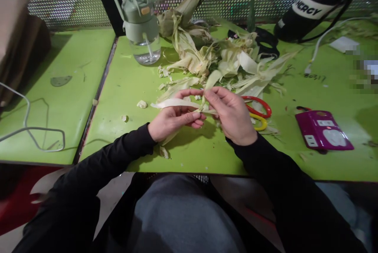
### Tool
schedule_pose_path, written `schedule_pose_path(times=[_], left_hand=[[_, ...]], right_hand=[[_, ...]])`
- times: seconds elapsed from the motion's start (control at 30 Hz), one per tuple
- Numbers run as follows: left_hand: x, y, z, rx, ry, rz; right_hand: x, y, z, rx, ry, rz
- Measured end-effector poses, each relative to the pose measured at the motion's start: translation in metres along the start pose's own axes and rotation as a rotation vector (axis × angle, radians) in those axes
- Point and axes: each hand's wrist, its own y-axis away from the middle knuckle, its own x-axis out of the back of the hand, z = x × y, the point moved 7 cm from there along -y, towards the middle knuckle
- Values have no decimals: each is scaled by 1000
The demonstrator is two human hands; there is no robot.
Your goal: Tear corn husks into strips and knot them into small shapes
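Observation:
Pale strips of corn husk [177, 103] cross one another between my two hands, above the green table. My left hand [173, 118] pinches the strips between thumb and fingers where they meet. With thumb and forefinger, my right hand [232, 112] grips a husk strip that stands up from the crossing. A pile of loose corn husks [196, 60] lies just beyond my hands. Scissors with red and yellow handles [261, 105] rest right of my right hand, their blades hidden.
A green water bottle [141, 32] stands at the back left. At the back right leans a black bottle [310, 9] near a white cable [320, 40]. A purple power socket box [323, 130] lies on the green table [283, 158]. Wire mesh [76, 1] runs along the back.

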Motion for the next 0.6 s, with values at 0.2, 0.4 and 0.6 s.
schedule_pose_path(times=[0.2,0.4,0.6], left_hand=[[2,0,-2,-17,29,9],[9,-2,-4,-11,69,74],[16,-4,3,-113,93,194]], right_hand=[[-3,1,1,-33,21,-20],[-2,5,-17,100,198,-8],[-16,27,-49,637,795,105]])
